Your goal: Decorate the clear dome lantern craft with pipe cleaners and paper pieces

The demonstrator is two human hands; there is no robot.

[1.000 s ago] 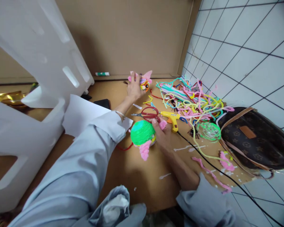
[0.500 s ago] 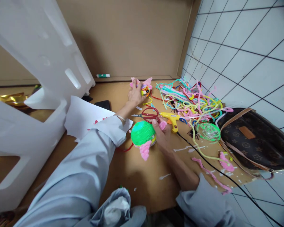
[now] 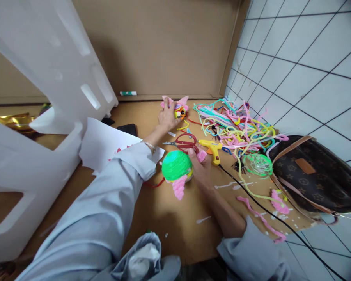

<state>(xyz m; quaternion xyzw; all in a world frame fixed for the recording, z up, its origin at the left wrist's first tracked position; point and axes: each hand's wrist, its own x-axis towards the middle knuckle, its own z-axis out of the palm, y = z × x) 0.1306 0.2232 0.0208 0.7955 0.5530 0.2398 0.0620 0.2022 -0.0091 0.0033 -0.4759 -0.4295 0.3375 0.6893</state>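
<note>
Now the left hand [image 3: 167, 118] has lowered the pink-eared toy [image 3: 180, 113] slightly.

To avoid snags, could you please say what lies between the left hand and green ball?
In the head view, red-handled scissors and a white scrap.

The left sleeve [image 3: 96, 207] and right sleeve [image 3: 251, 253] are plain, pale blue-grey cloth, loose and softly creased. The left ends in a wide, turned-back cuff [image 3: 144, 164], while the right is gathered up so that much of the forearm shows; the 2 hands [image 3: 167, 114] are bare, with a thin, shiny bangle [image 3: 149, 147] round the left wrist. Low in front, a similar-coloured fold [image 3: 157, 244] gapes around a crumpled white wad [image 3: 142, 259].
</note>
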